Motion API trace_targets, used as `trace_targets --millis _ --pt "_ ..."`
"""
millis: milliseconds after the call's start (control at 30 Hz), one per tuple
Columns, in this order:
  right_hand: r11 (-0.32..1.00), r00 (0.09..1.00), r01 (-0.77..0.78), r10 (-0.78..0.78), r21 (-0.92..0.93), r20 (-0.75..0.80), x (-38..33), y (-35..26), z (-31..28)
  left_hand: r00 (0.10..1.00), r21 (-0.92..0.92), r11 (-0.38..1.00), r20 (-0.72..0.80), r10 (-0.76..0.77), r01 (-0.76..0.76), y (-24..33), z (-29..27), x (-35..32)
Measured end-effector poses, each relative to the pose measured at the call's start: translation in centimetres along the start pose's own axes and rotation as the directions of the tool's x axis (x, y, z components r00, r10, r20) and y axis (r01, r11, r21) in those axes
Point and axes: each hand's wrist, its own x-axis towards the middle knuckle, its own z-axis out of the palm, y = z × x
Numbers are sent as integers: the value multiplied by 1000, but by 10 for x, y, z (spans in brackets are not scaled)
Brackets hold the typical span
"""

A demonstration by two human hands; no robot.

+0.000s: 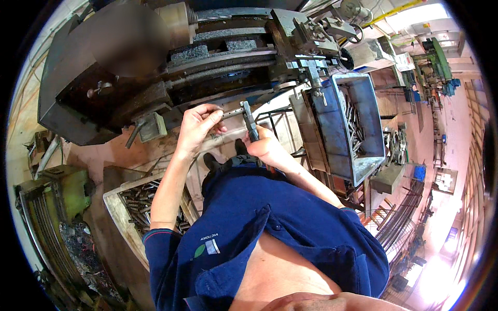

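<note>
My left hand (198, 128) is closed, pinching one end of a short metal rod (233, 112) with small dark holes along its side. The rod points right, roughly level, in front of my body. My right hand (264, 144) is wrapped round a narrow grey metal tool (249, 120) with a darker lower part. That tool stands crosswise to the rod, and its upper part meets the rod's right end. Whether it is a caliper or another gauge cannot be made out. Both hands are in the gap between my body and the lathe.
A large dark lathe (223, 62) spans the far side, its bed strewn with metal chips. On the right a blue plastic bin (374, 103) holds several metal rods. At the lower left stands a wooden crate (115, 199) of metal parts, beside a green machine (70, 192).
</note>
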Motion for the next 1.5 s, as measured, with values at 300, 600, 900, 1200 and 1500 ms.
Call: trace_targets --millis 300,600,900,1200,1500 --pt "973 999 -47 45 225 13 53 6 -36 983 23 1000 -182 6 -1 -29 -12 12" --pt "926 972 231 -209 300 -106 169 -19 -88 991 9 997 114 -75 74 -30 91 79" --pt "961 969 220 -196 168 -150 214 -55 -112 984 -66 981 21 -179 180 -37 99 165" --pt "947 974 224 -210 232 -86 211 -80 -113 992 -128 990 124 -39 55 -38 92 181" --pt "974 975 185 -165 132 -148 213 -85 -88 988 -146 987 144 -51 72 -18 80 166"
